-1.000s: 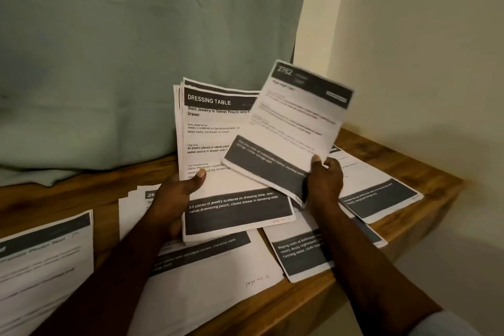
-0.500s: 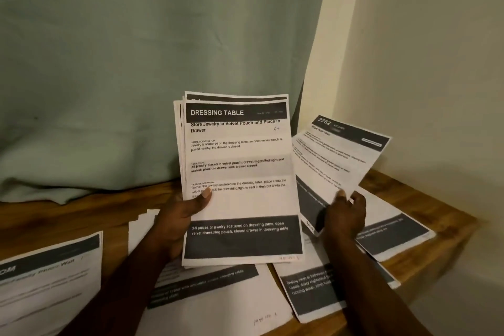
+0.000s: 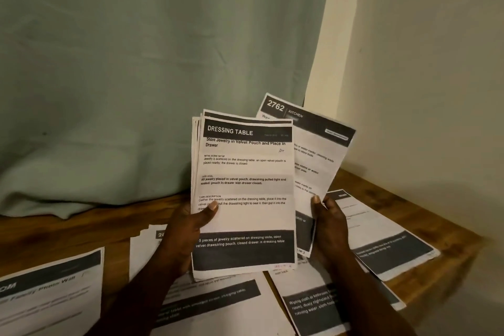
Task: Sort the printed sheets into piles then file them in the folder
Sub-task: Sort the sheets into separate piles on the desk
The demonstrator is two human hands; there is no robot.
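Note:
My left hand (image 3: 188,229) grips a stack of printed sheets (image 3: 245,215) upright above the table, thumb across the top page headed "DRESSING TABLE". My right hand (image 3: 331,226) pinches a single sheet (image 3: 319,150) headed "2762 KITCHEN" by its lower edge. That sheet stands tilted right, partly tucked behind the stack's right side. No folder is in view.
Printed sheets lie on the wooden table (image 3: 368,188): one at the far left (image 3: 49,297), one under my left arm (image 3: 218,305), one under my right arm (image 3: 308,308), one at the right (image 3: 387,240). A green curtain (image 3: 136,76) hangs behind; a cream wall (image 3: 422,76) stands right.
The right hand swung the single sheet from in front of the stack out to the right, then back in behind the stack's right edge. The left hand lifted the stack more upright.

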